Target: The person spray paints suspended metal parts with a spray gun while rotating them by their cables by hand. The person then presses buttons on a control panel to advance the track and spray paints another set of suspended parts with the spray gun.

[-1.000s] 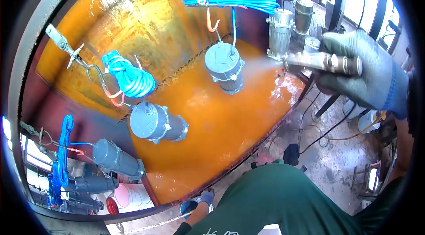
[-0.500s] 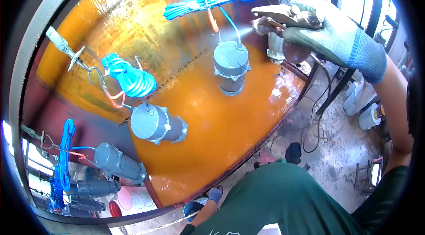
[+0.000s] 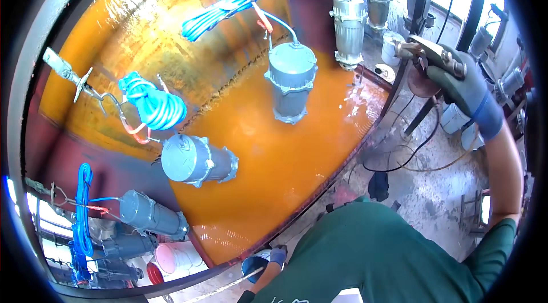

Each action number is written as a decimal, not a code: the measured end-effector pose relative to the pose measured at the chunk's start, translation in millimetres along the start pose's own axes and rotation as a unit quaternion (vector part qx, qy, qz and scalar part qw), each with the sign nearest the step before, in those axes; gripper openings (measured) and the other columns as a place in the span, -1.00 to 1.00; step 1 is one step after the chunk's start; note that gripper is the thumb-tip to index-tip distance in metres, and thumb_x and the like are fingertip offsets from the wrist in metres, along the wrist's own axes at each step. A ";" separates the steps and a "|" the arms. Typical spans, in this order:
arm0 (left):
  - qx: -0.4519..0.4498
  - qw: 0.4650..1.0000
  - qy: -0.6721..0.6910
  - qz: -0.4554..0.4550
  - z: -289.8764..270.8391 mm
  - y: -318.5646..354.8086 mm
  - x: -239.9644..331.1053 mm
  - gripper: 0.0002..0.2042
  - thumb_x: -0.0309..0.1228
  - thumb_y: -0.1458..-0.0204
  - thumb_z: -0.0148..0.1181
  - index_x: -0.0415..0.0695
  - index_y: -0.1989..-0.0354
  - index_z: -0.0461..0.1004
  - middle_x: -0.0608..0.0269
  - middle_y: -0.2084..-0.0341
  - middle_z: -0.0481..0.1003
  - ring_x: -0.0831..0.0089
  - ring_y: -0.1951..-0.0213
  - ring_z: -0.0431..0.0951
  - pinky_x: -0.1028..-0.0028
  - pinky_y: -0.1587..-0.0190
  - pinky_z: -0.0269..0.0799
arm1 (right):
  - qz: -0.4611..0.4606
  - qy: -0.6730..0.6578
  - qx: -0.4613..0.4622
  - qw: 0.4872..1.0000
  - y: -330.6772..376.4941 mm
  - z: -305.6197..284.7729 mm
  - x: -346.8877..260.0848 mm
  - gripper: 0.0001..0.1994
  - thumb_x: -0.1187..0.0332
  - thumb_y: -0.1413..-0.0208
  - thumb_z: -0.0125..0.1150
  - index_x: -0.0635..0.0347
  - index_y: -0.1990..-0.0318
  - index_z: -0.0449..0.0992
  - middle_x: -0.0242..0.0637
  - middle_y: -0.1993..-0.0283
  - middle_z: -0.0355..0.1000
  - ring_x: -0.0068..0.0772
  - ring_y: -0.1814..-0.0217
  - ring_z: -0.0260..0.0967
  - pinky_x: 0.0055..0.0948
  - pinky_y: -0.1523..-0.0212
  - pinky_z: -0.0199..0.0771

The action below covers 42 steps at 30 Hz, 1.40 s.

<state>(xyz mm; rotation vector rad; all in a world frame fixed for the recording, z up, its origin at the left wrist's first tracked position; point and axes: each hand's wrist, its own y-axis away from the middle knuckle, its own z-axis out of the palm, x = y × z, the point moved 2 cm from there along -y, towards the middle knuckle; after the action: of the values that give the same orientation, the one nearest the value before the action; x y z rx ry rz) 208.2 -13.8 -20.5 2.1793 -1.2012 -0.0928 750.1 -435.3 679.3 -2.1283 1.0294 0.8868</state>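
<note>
The gloved right hand point(image 3: 467, 81) wraps a spray gun point(image 3: 438, 53); left of that grip hangs a gray cylindrical pump point(image 3: 292, 80). Whether the left hand point(image 3: 278, 255), beside a blue bucket point(image 3: 249, 265), grips anything is unclear.

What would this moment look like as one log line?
Right hand: holds spray gun | Left hand: at blue bucket, grip unclear | Grey cylinder: hanging, apart from spray gun | Spray: none visible
</note>
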 end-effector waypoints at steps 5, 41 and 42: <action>0.015 0.995 0.085 -0.054 -0.6 11.5 5.5 -0.55 0.00 -0.32 0.04 -0.06 -0.06 0.69 -0.17 -0.06 0.64 -0.17 -0.13 0.62 0.04 -0.21 0.52 | 0.082 -0.175 -0.073 0.979 47.5 67.9 46.6 -0.71 0.41 -0.26 0.40 0.24 -0.11 0.61 -0.35 0.11 0.67 -0.49 0.17 0.64 -0.45 0.12 0.64; -0.015 0.994 0.041 -0.099 -159.6 6.5 155.2 -0.62 -0.04 -0.32 0.05 0.05 -0.09 0.65 -0.22 0.01 0.65 -0.26 -0.09 0.63 -0.07 -0.16 0.54 | 0.215 -0.174 -0.017 0.961 148.9 236.4 347.5 -0.70 0.22 -0.27 0.40 0.21 -0.03 0.63 -0.01 0.18 0.66 -0.06 0.12 0.68 -0.18 0.09 0.59; -0.022 0.993 0.045 -0.107 -161.5 8.6 164.8 -0.62 -0.04 -0.33 0.05 0.02 -0.07 0.66 -0.21 0.01 0.65 -0.25 -0.09 0.63 -0.04 -0.15 0.55 | 0.212 -0.175 -0.016 0.961 133.9 232.3 339.6 -0.70 0.22 -0.27 0.40 0.21 -0.03 0.63 -0.01 0.18 0.66 -0.06 0.12 0.68 -0.18 0.09 0.59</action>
<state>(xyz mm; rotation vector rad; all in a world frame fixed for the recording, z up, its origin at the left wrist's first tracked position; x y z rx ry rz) 354.1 -65.2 150.9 2.2428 -0.9071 -0.1089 730.3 -473.4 248.7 -1.7096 1.3023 1.4325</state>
